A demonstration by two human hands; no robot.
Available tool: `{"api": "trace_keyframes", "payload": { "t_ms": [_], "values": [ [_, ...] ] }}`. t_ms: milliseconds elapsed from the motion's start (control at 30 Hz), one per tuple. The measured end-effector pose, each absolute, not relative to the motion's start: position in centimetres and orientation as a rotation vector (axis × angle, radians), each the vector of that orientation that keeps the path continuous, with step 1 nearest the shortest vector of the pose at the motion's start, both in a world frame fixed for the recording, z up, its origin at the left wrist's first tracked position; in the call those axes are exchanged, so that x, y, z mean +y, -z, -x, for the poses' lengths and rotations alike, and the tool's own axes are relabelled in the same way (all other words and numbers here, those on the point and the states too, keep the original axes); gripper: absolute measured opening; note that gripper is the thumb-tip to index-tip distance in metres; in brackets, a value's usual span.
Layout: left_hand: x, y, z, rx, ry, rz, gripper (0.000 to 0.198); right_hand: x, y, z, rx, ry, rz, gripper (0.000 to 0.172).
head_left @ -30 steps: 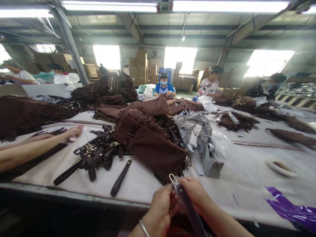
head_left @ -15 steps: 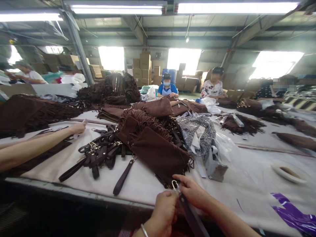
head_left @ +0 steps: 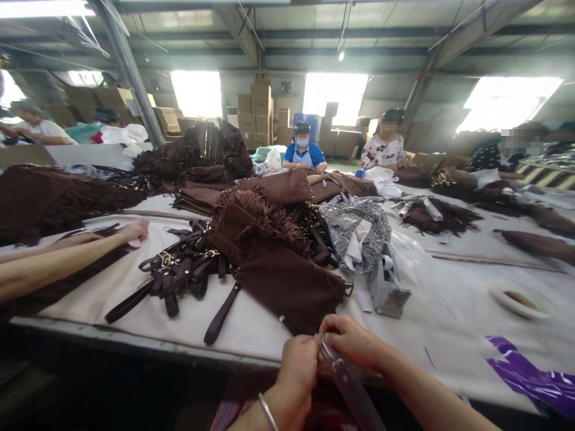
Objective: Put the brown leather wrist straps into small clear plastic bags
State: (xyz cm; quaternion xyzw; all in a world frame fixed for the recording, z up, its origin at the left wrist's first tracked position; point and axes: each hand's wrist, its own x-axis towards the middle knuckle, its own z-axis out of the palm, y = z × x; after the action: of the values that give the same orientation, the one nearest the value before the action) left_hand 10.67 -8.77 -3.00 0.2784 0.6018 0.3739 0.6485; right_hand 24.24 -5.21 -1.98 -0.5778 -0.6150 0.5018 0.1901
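A dark brown leather strap with metal fittings hangs down over the table's front edge. My left hand has its fingers closed at the strap's upper end. Beside it, my right hand pinches the same end, its fingertips close to the left ones. The metal clasp there is mostly covered by my fingers. Just beyond my hands lies a brown fringed bag, near but apart from most of the strap. Left of the bag rests a loose wrist strap.
A pile of dark straps with metal rings lies left of the bag. A co-worker's arm reaches in from the left. A speckled cloth, a tape roll and purple plastic are on the right. Several people sit beyond.
My right fingers have curled in over the metal clasp, which showed more plainly before. The co-worker's hand at left has drawn back slightly. My view has tilted down a little.
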Motion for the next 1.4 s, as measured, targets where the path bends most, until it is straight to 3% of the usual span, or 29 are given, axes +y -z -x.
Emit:
{"api": "trace_keyframes", "payload": {
  "t_ms": [200,367,533,933,1267,1400],
  "values": [
    [-9.3,3.0,-10.0,1.316,-0.749,-0.654,0.032,-4.6,2.3,-23.7,-1.67,-1.302,1.65,0.01],
    [-10.2,2.6,-9.8,1.218,-0.647,-0.697,0.044,-3.9,2.8,-23.1,-1.62,-1.186,1.654,0.021],
    [-9.2,2.0,-10.4,1.147,-0.691,-0.441,0.033,-3.9,2.9,-23.4,-1.602,-1.161,1.62,0.032],
    [-7.3,2.3,-11.3,1.207,-0.806,-0.418,0.016,-13.9,1.0,-25.6,-1.087,-1.866,1.54,0.051],
    [-7.2,2.8,-11.3,1.213,-0.808,-0.411,0.017,-11.0,1.5,-24.5,-0.913,-1.8,1.547,0.045],
    [-6.3,3.2,-9.4,1.432,-0.825,-0.97,0.028,-12.3,1.3,-25.1,-1.004,-1.844,1.645,0.046]
  ]
}}
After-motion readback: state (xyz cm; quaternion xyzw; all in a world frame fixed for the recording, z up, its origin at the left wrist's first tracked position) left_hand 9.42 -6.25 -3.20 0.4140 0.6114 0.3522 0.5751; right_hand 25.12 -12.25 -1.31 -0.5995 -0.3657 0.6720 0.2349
